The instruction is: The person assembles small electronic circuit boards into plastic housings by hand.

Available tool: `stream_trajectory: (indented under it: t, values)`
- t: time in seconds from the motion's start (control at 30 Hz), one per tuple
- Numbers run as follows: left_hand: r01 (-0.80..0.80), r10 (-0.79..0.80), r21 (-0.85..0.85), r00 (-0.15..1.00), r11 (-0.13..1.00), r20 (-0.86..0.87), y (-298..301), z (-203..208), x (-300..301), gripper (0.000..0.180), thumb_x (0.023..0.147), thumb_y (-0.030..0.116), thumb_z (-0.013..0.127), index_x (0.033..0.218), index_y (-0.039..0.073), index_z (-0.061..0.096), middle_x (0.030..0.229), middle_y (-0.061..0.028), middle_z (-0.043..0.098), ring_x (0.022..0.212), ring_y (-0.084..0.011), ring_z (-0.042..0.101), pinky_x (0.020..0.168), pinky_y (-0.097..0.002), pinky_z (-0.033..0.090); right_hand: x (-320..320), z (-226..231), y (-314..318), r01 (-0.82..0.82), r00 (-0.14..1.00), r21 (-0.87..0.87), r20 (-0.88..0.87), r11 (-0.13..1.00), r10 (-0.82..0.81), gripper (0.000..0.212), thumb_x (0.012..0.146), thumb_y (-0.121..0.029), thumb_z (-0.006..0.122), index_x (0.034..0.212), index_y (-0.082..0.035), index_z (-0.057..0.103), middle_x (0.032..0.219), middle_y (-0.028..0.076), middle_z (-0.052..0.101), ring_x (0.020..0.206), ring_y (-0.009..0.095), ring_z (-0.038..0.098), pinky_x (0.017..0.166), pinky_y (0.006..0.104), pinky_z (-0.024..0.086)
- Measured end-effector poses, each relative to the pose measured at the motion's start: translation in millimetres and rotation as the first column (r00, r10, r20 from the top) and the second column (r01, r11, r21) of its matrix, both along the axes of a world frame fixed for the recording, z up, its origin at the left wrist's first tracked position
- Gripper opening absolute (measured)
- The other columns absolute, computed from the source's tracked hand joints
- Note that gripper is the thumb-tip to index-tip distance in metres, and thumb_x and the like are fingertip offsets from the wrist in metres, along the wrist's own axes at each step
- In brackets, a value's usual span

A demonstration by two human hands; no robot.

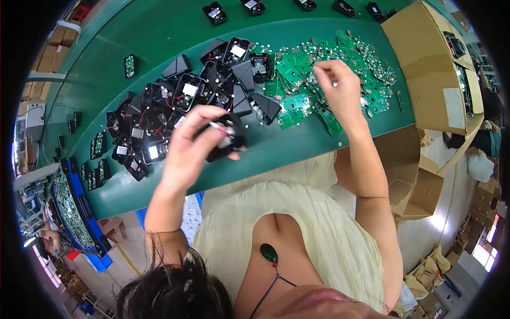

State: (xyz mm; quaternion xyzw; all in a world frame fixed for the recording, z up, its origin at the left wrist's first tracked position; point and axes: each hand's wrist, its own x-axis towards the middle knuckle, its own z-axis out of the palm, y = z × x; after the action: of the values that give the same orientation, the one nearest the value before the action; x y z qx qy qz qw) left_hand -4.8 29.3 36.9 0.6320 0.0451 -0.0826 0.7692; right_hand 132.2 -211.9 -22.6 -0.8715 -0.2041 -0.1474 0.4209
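Observation:
My left hand [194,139] is closed around a black plastic housing [234,137], its open side showing pale parts and reddish wires. This housing is a little blurred and hangs over the near part of the green bench. Over a spread of green circuit boards [292,108] is my right hand [340,87], fingers bent and pinched together. Whatever lies between those fingertips merges with the boards behind, so I cannot make it out. Left of the boards lies a heap of black housings [159,101], several with white or silver parts and red wires inside.
A cardboard box [425,69] stands at the bench's right end, with an open carton [396,186] below it. More housings [214,13] line the far side. Several housings with boards [98,144] sit at the left, near a blue-edged tray of boards [74,207].

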Motion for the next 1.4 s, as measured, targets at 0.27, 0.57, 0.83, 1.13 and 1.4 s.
stream_trajectory:
  t: [0.27,0.57,0.83,1.13,1.4]
  values:
    - [0.1,-0.116,0.094,0.978,0.99,0.172,-56.9,-25.9,7.3,0.016,0.083,0.007,0.058,0.099,0.004,0.057,0.103,-0.0067,0.055,0.098,-0.013,0.051,0.084,-0.0278,0.042,-40.9,36.8,2.2,-0.062,0.796,0.658,-0.422,0.751,0.434,0.013,0.085,-0.01,0.058,0.092,-0.001,0.063,0.085,0.002,0.062,0.068,0.006,0.054,0.059,0.0207,0.044]
    - [0.019,-0.014,-0.05,0.995,0.999,0.097,-61.6,-22.3,0.0,0.015,0.087,0.006,0.054,0.101,0.001,0.053,0.094,-0.0033,0.057,0.087,-0.007,0.053,0.072,-0.0227,0.047,-82.1,27.2,22.9,-0.141,0.773,0.71,-0.356,0.69,0.524,0.018,0.084,-0.005,0.058,0.1,0.002,0.055,0.091,0.003,0.053,0.08,0.008,0.053,0.066,0.02,0.047]
    - [-0.262,0.23,0.187,0.957,0.947,0.179,-55.7,-30.5,3.5,0.012,0.088,0.006,0.049,0.098,0.0,0.047,0.086,-0.0069,0.057,0.065,-0.0098,0.059,0.044,-0.0203,0.045,-87.9,42.5,17.8,0.033,0.866,0.668,-0.391,0.743,0.312,0.022,0.089,-0.008,0.051,0.109,0.0,0.052,0.07,0.003,0.057,0.054,0.005,0.052,0.047,0.0171,0.041]
    - [-0.496,0.254,0.408,0.818,0.766,0.517,-55.9,-42.0,7.6,0.014,0.079,0.003,0.057,0.091,0.001,0.051,0.079,-0.012,0.059,0.066,-0.0216,0.059,0.06,-0.0302,0.047,-103.4,62.4,28.5,-0.094,0.815,0.722,-0.339,0.685,0.469,0.013,0.087,-0.008,0.055,0.093,-0.003,0.044,0.076,0.003,0.055,0.057,0.004,0.05,0.047,0.0153,0.039]
    - [-0.525,0.255,0.393,0.788,0.755,0.561,-56.0,-38.1,7.3,0.015,0.078,0.002,0.057,0.092,0.001,0.052,0.077,-0.0118,0.058,0.065,-0.0223,0.059,0.059,-0.0304,0.046,-102.1,59.5,28.4,-0.151,0.801,0.689,-0.335,0.709,0.496,0.012,0.088,-0.009,0.054,0.093,-0.003,0.045,0.077,0.003,0.056,0.058,0.004,0.05,0.048,0.0155,0.039]
